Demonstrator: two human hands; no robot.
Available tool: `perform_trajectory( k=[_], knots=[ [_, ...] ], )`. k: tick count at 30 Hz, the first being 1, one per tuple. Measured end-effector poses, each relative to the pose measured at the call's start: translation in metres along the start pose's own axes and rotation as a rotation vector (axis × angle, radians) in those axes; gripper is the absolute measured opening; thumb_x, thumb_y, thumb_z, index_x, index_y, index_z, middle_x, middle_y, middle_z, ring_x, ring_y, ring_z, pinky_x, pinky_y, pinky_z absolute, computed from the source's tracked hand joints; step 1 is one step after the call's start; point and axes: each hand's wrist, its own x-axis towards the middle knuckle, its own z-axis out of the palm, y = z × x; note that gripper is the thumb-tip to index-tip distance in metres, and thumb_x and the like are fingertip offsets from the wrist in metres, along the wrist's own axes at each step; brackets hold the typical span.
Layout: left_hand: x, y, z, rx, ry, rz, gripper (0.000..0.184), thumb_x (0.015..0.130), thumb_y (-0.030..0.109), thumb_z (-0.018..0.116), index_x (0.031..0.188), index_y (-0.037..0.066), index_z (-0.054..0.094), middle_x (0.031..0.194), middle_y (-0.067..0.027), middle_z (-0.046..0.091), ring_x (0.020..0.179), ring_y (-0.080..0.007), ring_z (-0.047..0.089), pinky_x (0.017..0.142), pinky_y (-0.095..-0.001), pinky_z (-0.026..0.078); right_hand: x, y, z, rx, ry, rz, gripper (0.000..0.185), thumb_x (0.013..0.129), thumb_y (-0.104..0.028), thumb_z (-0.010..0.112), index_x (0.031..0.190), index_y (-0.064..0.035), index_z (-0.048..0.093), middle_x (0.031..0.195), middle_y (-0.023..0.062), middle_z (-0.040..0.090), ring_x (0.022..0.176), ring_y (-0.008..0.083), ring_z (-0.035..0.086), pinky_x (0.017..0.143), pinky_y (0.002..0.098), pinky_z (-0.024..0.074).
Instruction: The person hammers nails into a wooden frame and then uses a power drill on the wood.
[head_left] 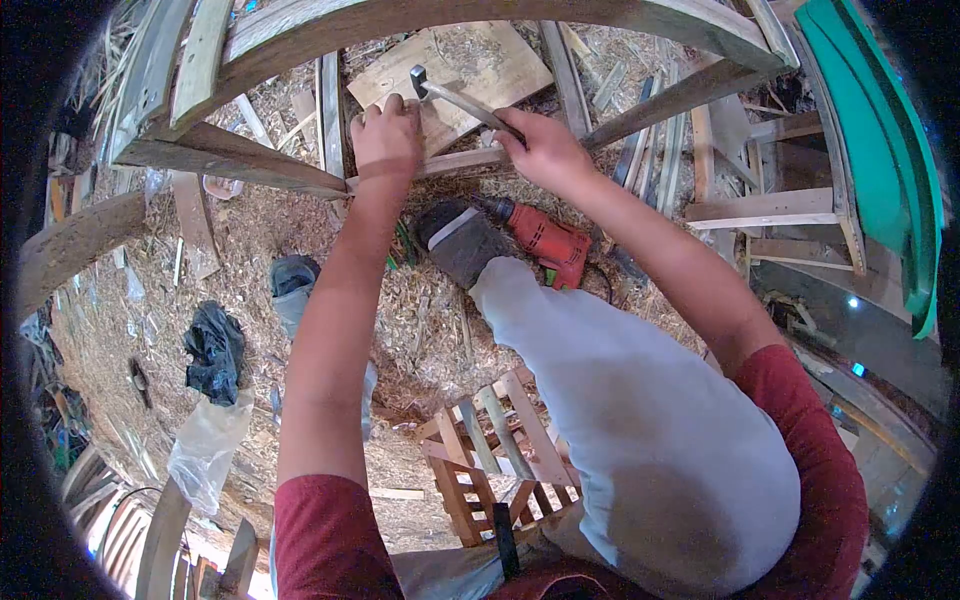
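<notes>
"Hammer [462,99] in use over there?"

"Yes, the right hand [548,150] has it clamped by the handle, with its head just beside the left hand [388,138]."

"So the hands are apart?"

"Apart, yes. The left one's fingers are curled by the flat board [485,62], but I can't tell whether they pinch anything."

"And below?"

"A red drill [548,243], lying on the littered ground near a dark shoe [468,246]."
</notes>
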Motion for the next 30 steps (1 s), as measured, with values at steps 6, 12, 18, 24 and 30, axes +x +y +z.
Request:
perform_trajectory(
  k=[6, 12, 18, 24, 30],
  knots=[
    [-0.001, 0.002, -0.003, -0.017, 0.009, 0.003, 0.027, 0.101, 0.024, 0.053, 0.117, 0.015, 0.073, 0.114, -0.0086, 0.066, 0.105, -0.0329, 0.065, 0.095, -0.054, 0.047, -0.002, 0.0, 0.003, 0.055, 0.064, -0.039, 0.027, 0.099, -0.028, 0.063, 0.116, -0.0077, 0.068, 0.101, 0.0232, 0.071, 0.099, 0.0468, 0.066, 0.086, 0.0554, 0.0532],
    [-0.003, 0.003, -0.002, -0.004, 0.033, -0.004, 0.027, 0.099, 0.022, 0.055, 0.118, 0.015, 0.073, 0.115, -0.0082, 0.066, 0.107, -0.0326, 0.064, 0.098, -0.0543, 0.046, -0.005, -0.005, 0.004, 0.075, 0.142, -0.073, 0.026, 0.099, -0.026, 0.063, 0.116, -0.0082, 0.068, 0.099, 0.0229, 0.07, 0.097, 0.0453, 0.067, 0.085, 0.0549, 0.0537],
    [-0.003, 0.007, -0.003, 0.008, 0.02, -0.025, 0.026, 0.099, 0.021, 0.055, 0.116, 0.013, 0.073, 0.113, -0.0074, 0.066, 0.103, -0.0322, 0.064, 0.094, -0.0529, 0.047, -0.006, -0.012, -0.003, 0.037, 0.067, -0.013, 0.035, 0.1, -0.024, 0.064, 0.13, -0.0063, 0.065, 0.116, 0.0215, 0.071, 0.109, 0.0415, 0.068, 0.093, 0.0469, 0.0547],
    [-0.001, 0.012, -0.003, 0.047, -0.019, -0.024, 0.025, 0.096, 0.02, 0.056, 0.108, 0.008, 0.074, 0.116, -0.0076, 0.064, 0.1, -0.0326, 0.064, 0.092, -0.0499, 0.049, -0.008, -0.006, 0.001, -0.032, 0.058, 0.003, 0.035, 0.101, -0.026, 0.064, 0.13, -0.0078, 0.066, 0.119, 0.0197, 0.071, 0.111, 0.0403, 0.068, 0.094, 0.0466, 0.0549],
    [0.001, 0.014, -0.011, 0.011, -0.129, -0.053, 0.028, 0.095, 0.023, 0.057, 0.113, 0.006, 0.072, 0.126, -0.0086, 0.062, 0.102, -0.0368, 0.063, 0.097, -0.0504, 0.048, -0.011, -0.004, 0.005, -0.019, 0.072, 0.02, 0.035, 0.101, -0.027, 0.064, 0.13, -0.008, 0.066, 0.121, 0.0196, 0.071, 0.112, 0.0399, 0.067, 0.095, 0.0458, 0.0549]
  ],
)
